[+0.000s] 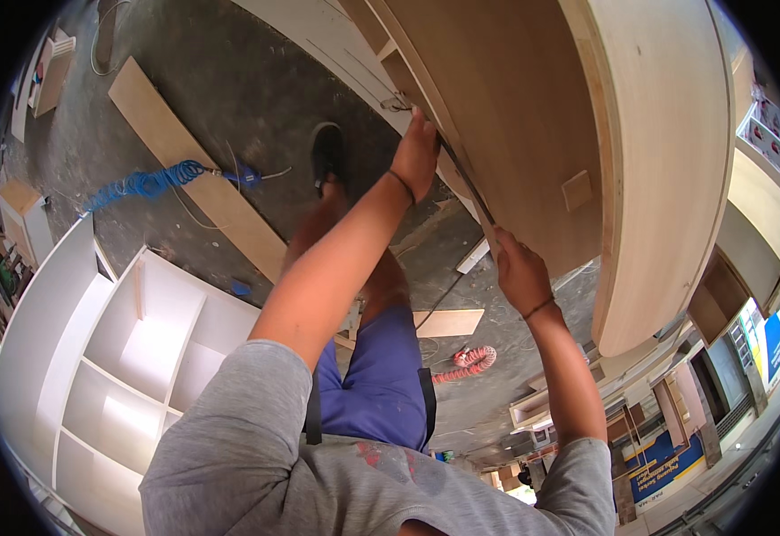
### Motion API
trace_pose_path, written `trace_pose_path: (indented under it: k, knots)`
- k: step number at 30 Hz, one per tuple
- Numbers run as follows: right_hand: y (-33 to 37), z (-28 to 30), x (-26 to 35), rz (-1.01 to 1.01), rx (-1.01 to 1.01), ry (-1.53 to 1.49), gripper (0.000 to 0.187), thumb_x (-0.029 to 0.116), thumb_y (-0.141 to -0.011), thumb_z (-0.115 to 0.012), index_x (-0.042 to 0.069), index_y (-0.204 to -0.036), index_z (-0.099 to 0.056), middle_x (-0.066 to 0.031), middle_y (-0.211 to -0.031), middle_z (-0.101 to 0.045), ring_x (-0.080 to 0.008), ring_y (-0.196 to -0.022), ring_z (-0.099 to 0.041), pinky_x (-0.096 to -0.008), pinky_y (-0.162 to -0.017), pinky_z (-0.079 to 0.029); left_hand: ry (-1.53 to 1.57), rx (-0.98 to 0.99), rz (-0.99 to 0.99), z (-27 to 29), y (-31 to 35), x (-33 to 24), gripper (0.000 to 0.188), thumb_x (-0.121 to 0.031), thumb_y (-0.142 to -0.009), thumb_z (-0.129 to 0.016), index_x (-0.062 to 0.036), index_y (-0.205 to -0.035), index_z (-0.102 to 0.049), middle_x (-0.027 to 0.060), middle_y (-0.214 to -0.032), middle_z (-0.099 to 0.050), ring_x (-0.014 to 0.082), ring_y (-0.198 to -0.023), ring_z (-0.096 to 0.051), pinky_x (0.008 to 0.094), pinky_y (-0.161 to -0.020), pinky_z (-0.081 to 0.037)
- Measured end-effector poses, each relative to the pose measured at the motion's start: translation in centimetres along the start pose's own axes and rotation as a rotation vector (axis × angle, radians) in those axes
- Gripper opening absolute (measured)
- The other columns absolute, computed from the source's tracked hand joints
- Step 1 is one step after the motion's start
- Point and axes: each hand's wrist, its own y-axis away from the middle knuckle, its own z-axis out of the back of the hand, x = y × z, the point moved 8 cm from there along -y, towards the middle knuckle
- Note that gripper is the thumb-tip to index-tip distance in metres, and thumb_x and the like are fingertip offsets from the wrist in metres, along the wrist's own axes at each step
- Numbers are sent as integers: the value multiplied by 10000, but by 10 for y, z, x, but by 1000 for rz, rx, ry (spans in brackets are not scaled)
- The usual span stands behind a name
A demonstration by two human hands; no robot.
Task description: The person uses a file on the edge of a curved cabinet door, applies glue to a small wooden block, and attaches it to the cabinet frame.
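Observation:
A large light-brown wooden cabinet piece (pixel 515 116) with a curved front stands tilted before me. My left hand (pixel 417 156) is closed at its near edge, by a small loop of wire (pixel 396 103). Lower and to the right, my right hand (pixel 522 272) is closed against the same edge. A thin dark cable (pixel 467 181) runs taut between the two hands along the wood. Its lower part seems to hang past my right hand toward the floor. The fingertips of both hands are partly hidden. A small square wood block (pixel 577 190) sits on the panel's inner face.
A long plank (pixel 189 156) lies on the dark floor at left, with a coiled blue air hose (pixel 153 181) across it. White shelving (pixel 131 330) stands at lower left. A red coiled hose (pixel 472 360) and a short board (pixel 450 322) lie near my legs.

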Motion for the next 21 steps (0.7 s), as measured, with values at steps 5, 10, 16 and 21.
trace_pose_path:
  k: [5, 10, 16, 21]
  knots:
    - [-14, -22, -6, -196, 130, -60, 340, 59, -843, -503, 110, -1179, -500, -216, -898, -606, -390, -849, -581, -466, -739, -461, -30, -285, 169, 23, -5, 13, 692, -561, -912, -286, -66, -1396, -271, 116, -1389, -366, 229, -1317, -264, 427, -1081, -147]
    - [30, 16, 8, -22, -59, -125, 321, 55, -847, -492, 100, -1165, -509, -212, -920, -607, -377, -885, -581, -450, -773, -462, 1497, 262, 534, -16, 26, 35, 571, -438, -922, -335, -81, -1368, -345, 84, -1404, -356, 208, -1327, -249, 427, -1090, -112]
    - [23, -11, -9, -77, 32, -101, 299, 45, -857, -477, 64, -1154, -505, -215, -989, -598, -379, -926, -575, -432, -778, -470, 51, -160, 106, -10, 25, 40, 528, -390, -922, -345, -97, -1362, -358, 47, -1424, -335, 188, -1334, -239, 427, -1093, -100]
    - [15, -18, -16, -137, 81, -50, 302, 70, -856, -477, 62, -1157, -503, -208, -963, -604, -383, -876, -583, -441, -739, -477, 15, -130, 55, -6, 13, 28, 588, -462, -961, -234, -86, -1414, -235, 30, -1442, -304, 195, -1348, -209, 422, -1100, -74]
